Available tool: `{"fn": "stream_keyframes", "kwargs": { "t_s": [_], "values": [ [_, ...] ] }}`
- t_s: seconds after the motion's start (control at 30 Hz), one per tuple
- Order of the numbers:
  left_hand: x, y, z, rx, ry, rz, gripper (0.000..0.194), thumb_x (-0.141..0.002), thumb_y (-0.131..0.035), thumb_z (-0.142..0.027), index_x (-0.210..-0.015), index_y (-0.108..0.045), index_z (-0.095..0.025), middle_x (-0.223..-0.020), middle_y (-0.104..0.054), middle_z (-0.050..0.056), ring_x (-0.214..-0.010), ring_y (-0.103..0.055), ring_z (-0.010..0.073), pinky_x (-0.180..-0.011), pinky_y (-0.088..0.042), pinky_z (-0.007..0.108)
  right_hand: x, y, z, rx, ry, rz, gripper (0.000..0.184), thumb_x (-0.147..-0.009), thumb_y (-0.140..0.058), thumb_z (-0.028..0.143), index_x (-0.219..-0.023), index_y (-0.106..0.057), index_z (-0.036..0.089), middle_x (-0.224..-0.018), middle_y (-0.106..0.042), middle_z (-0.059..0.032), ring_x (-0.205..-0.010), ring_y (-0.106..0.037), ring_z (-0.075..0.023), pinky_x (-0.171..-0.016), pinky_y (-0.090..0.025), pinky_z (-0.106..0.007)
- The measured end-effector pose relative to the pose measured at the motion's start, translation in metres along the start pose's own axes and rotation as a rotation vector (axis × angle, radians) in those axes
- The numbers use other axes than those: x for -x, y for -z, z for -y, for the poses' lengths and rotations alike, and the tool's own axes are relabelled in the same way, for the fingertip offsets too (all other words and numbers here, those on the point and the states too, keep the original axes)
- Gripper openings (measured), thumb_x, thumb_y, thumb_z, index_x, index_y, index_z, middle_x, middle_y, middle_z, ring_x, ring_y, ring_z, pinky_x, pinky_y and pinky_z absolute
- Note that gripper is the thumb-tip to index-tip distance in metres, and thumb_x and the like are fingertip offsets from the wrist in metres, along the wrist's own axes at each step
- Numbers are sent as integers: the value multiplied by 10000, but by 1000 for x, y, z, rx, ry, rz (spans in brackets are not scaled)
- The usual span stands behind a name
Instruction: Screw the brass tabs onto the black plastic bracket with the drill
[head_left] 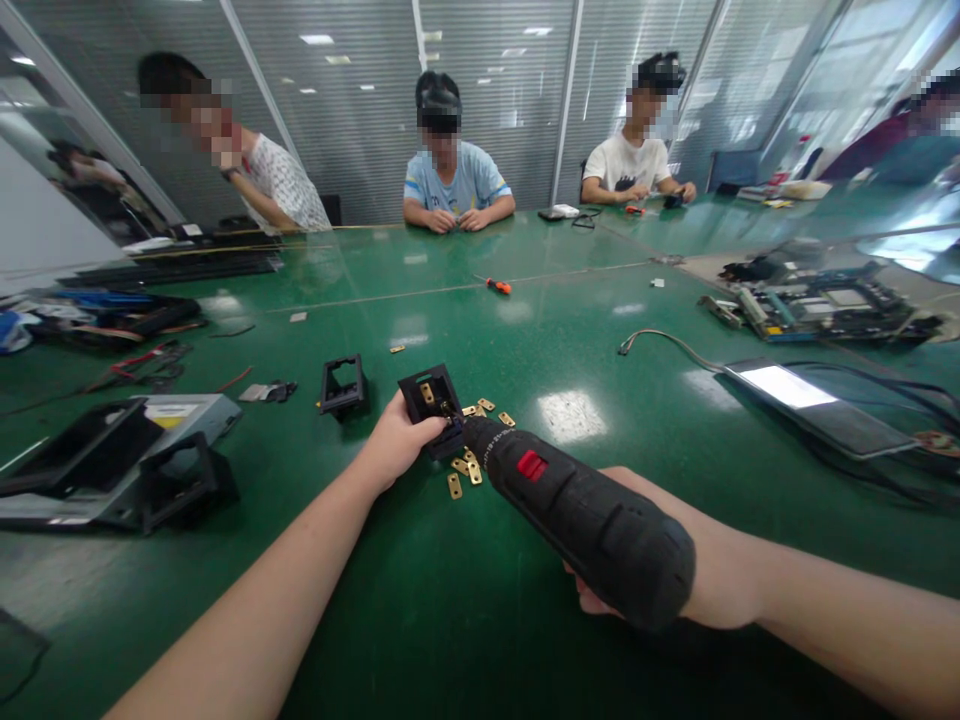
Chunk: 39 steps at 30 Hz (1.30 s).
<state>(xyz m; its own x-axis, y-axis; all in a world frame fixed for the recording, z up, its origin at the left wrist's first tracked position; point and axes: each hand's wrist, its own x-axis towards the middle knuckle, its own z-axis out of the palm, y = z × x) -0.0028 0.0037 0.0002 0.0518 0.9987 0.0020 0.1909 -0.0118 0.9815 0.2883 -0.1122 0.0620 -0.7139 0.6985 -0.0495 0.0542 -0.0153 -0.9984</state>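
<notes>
My left hand [397, 438] grips a black plastic box-shaped housing [442, 440] by its near left side, tilted on the green table. A brass plate [427, 393] shows inside it. In my right hand [600, 590] is a black cordless drill [570, 500] with a red switch on top; its body hides most of my fingers. The drill's nose points into the housing, close to my left thumb; whether the bit touches a screw I cannot tell. Several loose brass plates [455, 486] lie around the housing. Left of it stands a second black housing [346, 388].
Another black housing [187, 480] rests by a grey metal case [112, 500] at left. A red-handled screwdriver [498, 287] lies farther back. On the right are a flat device with a lit surface [817, 405], cables and a circuit board [832, 305]. Several people sit along the far side.
</notes>
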Motion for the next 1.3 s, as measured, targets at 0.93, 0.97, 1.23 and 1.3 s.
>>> {"fn": "stream_keyframes", "kwargs": {
  "t_s": [0.93,0.97,1.23,1.3],
  "values": [
    [1,0,4,-11,6,-10,543,-675,-791,-311,-1171,-616,-178,-1162,-734,94,-1112,-687,302,-1055,-510,506,-2,-3,10,55,-36,0,311,-771,-851,278,-943,-610,186,-857,-636,1,-742,-606,-167,-661,-494,-288],
    [1,0,3,-12,8,-7,543,-678,-790,-312,-1174,-615,-178,-1166,-735,95,-1115,-688,302,-1058,-510,506,-2,-3,11,57,-39,0,308,-772,-849,272,-940,-607,184,-851,-635,3,-740,-603,-164,-661,-495,-284],
    [2,1,1,-17,8,2,500,-688,-797,-306,-1146,-632,-190,-1143,-756,89,-1109,-704,306,-1054,-518,526,1,-4,7,74,-19,7,280,-757,-817,243,-924,-598,188,-859,-602,0,-726,-601,-172,-642,-515,-294],
    [2,2,2,-21,3,-1,492,-688,-799,-303,-1141,-640,-194,-1143,-759,87,-1101,-710,304,-1048,-524,523,1,-3,3,67,-24,1,292,-750,-832,245,-920,-602,187,-849,-603,1,-719,-589,-169,-637,-505,-294]
  ]
}}
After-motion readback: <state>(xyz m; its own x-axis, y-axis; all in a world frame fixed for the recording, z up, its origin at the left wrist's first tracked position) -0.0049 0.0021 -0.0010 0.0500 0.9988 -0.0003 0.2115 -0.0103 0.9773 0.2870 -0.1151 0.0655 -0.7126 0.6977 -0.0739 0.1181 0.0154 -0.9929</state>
